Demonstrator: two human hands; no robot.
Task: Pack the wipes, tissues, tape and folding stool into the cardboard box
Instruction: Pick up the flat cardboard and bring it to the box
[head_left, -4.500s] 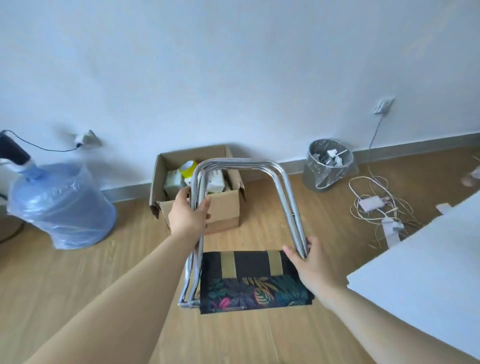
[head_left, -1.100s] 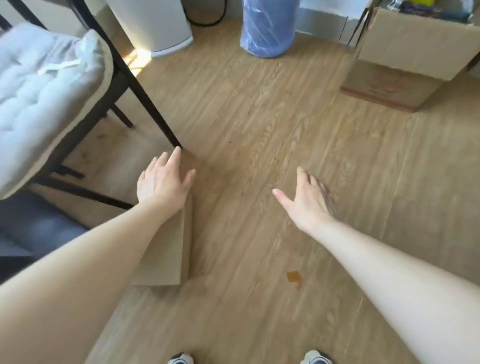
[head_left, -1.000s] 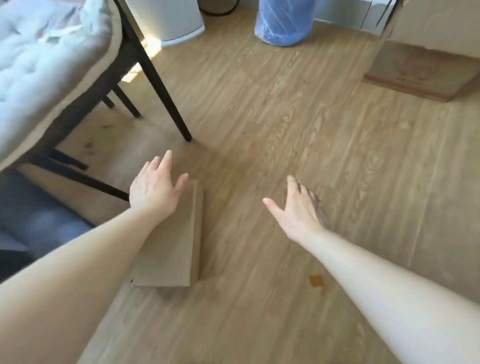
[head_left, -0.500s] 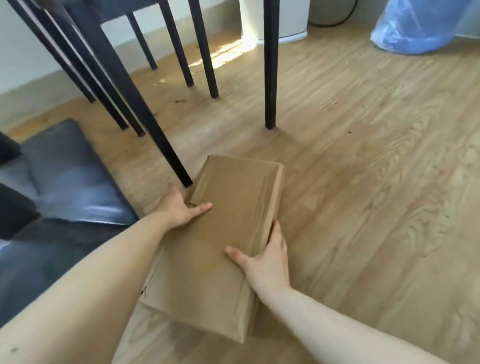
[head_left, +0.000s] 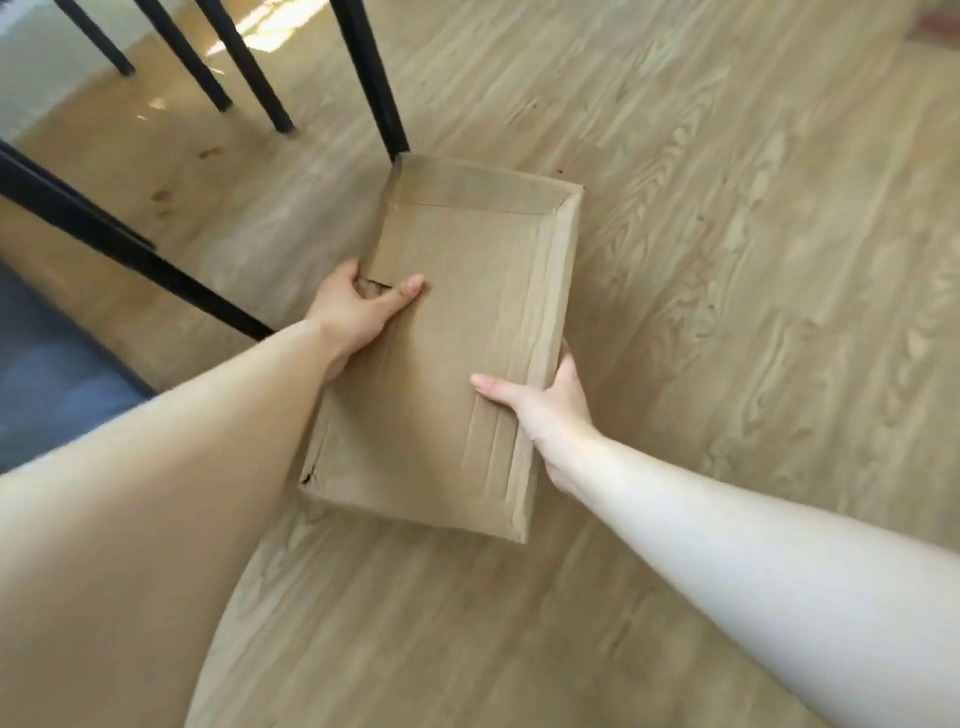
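Note:
A flat brown cardboard parcel (head_left: 457, 332) is in the middle of the view, just above the wooden floor. My left hand (head_left: 358, 306) grips its left edge, thumb on top beside a torn spot. My right hand (head_left: 545, 405) grips its right edge, thumb lying across the top face. The open cardboard box with the wipes, tissues, tape and stool is out of view, apart from a brown corner (head_left: 935, 21) at the top right that may belong to it.
Black metal chair legs (head_left: 374, 78) stand right behind the parcel, and a slanted black bar (head_left: 130, 249) runs at the left. A dark blue cushion (head_left: 47, 374) lies on the floor at the left edge. Bare wooden floor (head_left: 753, 260) extends to the right.
The stool left my hands. I turned from the box toward the chair, both open hands reached down to the flat parcel and closed on its two long edges. The parcel now looks slightly raised.

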